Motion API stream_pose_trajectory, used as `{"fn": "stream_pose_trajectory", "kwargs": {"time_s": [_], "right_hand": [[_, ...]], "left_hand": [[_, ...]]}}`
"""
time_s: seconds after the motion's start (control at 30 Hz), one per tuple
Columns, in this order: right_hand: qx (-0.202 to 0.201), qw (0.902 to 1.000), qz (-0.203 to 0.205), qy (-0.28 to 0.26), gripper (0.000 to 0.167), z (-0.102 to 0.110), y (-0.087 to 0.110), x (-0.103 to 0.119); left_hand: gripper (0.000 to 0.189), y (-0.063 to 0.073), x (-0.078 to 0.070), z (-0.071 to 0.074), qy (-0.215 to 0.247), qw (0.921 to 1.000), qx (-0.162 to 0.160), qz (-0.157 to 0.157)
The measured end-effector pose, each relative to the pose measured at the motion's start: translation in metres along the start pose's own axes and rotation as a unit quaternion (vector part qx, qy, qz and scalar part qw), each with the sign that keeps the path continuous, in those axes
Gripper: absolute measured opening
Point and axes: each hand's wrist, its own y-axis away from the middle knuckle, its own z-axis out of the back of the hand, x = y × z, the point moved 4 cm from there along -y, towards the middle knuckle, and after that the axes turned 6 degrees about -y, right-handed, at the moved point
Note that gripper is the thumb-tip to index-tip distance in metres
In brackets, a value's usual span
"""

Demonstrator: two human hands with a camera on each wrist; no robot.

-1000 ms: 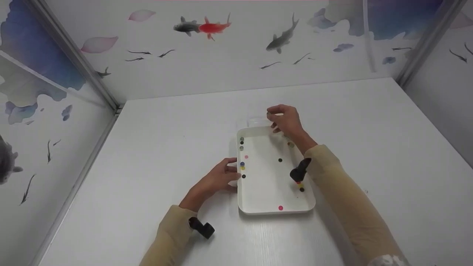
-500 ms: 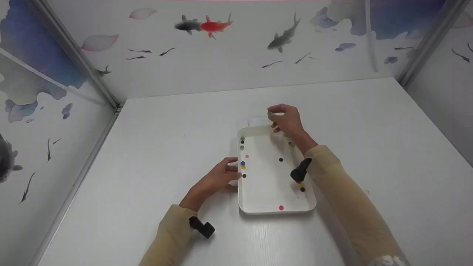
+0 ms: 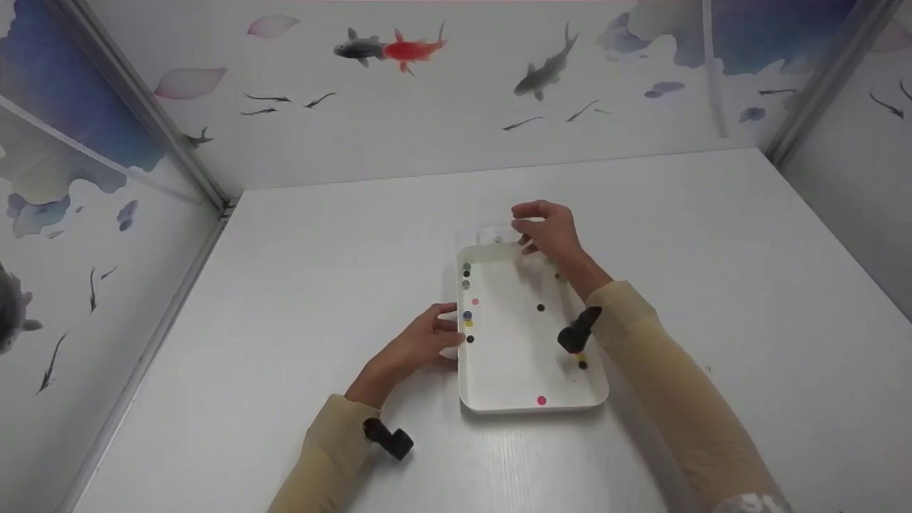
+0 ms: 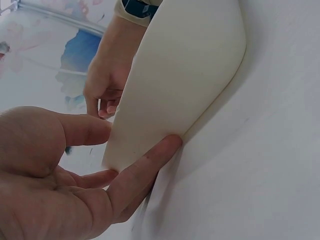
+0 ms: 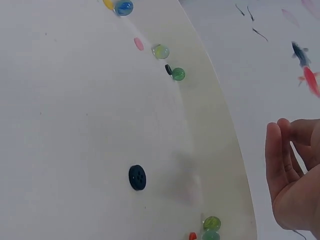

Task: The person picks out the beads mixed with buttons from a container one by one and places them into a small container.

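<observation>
A shallow white tray (image 3: 502, 370) lies on the table with small buttons and glass marbles scattered in it. My left hand (image 3: 420, 340) holds its left wall, one digit at the rim and another low on the outer side in the left wrist view. Beyond the tray's far end stands a small clear container (image 3: 487, 231), with a marble (image 3: 499, 240) showing in it. My right hand (image 3: 552, 231) hovers just right of that container. Its fingertips (image 5: 283, 123) are close together with nothing between them. A black button (image 5: 137, 177) lies out on the tray floor.
Along the tray's left side sit a blue marble (image 5: 123, 7), a pink button (image 5: 139, 44) and a green marble (image 5: 178, 74). Another green marble (image 5: 212, 223) is by the far right corner. A red button (image 3: 541, 400) lies near the front wall. Decorated panels (image 3: 456, 135) enclose the table.
A marble pinched in my right hand has been let go and now shows in the clear container. The right fingers have shifted slightly left. My left hand keeps its place on the tray.
</observation>
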Motion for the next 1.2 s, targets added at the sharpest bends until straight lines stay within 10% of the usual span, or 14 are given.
{"fn": "stream_pose_trajectory", "kwargs": {"time_s": [1.2], "right_hand": [[0.023,0.9996,0.012,-0.006,0.031,-0.021,0.024,0.002]], "left_hand": [[0.062,0.002,0.0,0.0,-0.015,0.9998,-0.003,0.015]]}}
